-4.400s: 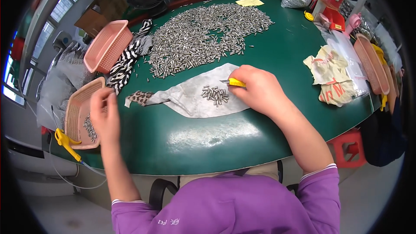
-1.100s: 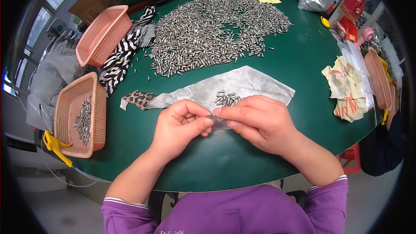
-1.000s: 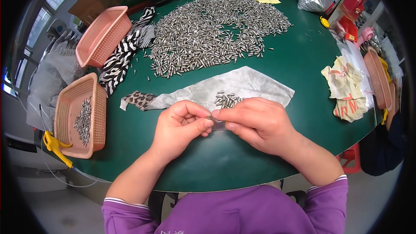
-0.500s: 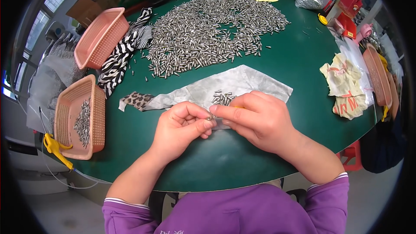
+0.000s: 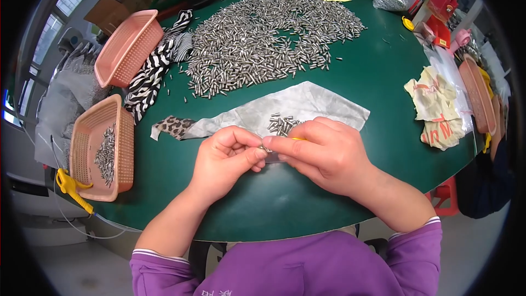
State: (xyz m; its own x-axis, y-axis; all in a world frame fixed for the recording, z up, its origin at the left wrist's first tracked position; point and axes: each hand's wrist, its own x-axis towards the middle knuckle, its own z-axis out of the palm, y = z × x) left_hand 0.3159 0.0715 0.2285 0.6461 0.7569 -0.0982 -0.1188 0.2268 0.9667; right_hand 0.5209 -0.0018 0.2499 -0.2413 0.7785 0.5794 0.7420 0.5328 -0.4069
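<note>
- Pinching a metal piece [image 5: 263, 148] with left hand [image 5: 222, 160] fingers, at six o'clock from the heap [image 5: 235, 55].
- Gripping a mostly hidden yellow tool [image 5: 298, 139] with right hand [image 5: 337, 156] fingers, near three o'clock.

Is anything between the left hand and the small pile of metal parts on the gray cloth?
Yes: in this view, the right hand, close beside the left hand, lies partly across the way to the small pile on the gray cloth. The pile's far side shows uncovered.
</note>
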